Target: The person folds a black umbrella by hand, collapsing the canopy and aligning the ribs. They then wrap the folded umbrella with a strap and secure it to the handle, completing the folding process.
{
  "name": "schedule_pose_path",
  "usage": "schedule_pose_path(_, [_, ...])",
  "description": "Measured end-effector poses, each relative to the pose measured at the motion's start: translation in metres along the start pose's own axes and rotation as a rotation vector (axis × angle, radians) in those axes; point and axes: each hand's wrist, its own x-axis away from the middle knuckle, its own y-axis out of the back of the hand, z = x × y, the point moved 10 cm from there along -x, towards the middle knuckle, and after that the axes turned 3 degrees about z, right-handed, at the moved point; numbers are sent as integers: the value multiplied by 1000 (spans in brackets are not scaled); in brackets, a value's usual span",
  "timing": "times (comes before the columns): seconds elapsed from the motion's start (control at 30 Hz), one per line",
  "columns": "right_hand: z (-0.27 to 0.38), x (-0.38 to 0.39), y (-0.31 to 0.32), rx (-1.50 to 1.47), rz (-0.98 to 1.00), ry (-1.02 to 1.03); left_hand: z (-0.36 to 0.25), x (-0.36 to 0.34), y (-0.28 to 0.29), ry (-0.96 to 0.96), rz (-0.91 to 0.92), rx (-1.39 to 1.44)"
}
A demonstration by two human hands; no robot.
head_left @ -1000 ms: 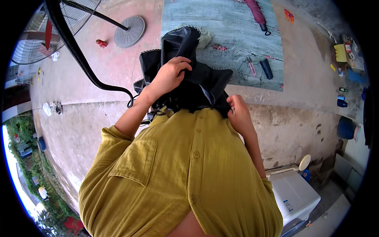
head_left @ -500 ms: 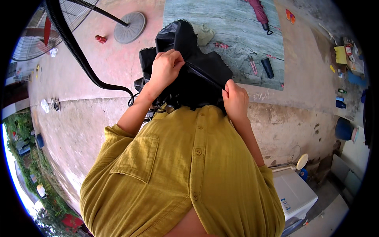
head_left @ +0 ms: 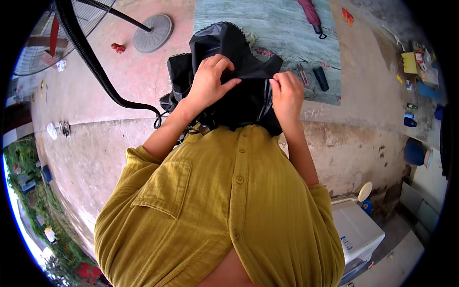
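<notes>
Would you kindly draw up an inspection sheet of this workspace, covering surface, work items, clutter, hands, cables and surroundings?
Surface: blue-green mat with a wood-grain look, on a stained floor.
Work items: black cloth, glossy and folded, overlapping the mat's near edge.
Clutter: maroon umbrella, pink tool and dark case on the mat; orange sandals to its right.
Hands: right hand pinches the cloth's edge; left hand is at the cloth, thumb and fingers parted.
Cables: thick black cord curving from the top toward the left forearm; its kind is unclear.
Surroundings: fan at upper left, white appliance at lower right.
</notes>
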Motion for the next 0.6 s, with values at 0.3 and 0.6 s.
schedule_pose_path(0.3, [-19,19,16,-41,-78,-78,-9,31,-19,55,100,178])
schedule_pose_path(0.6, [-34,40,21,175,220,-150,31,34,20,179,-23,-41])
